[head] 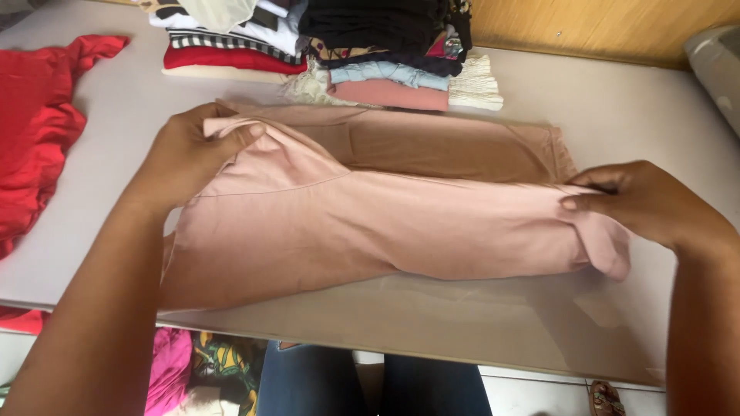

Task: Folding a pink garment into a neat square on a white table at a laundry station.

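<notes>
Left hand (185, 158) and right hand (644, 202), each pinched shut on one end of a pink garment (385, 231) on the table (632, 108).
Cloth spans from left fingertips to right thumb, sagging between (a crease runs below the left fingers); best kept taut, edges matched to the layer beyond the knuckles. Folded stack (347, 54) past the fingertips; red garment (35, 131) outboard of the left wrist.

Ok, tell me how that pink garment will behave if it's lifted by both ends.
The pink garment looks thin and floppy: it creases where the left hand and right hand pinch it, so its middle would probably sag. It seems light and, being matte fabric, unlikely to slip.
</notes>
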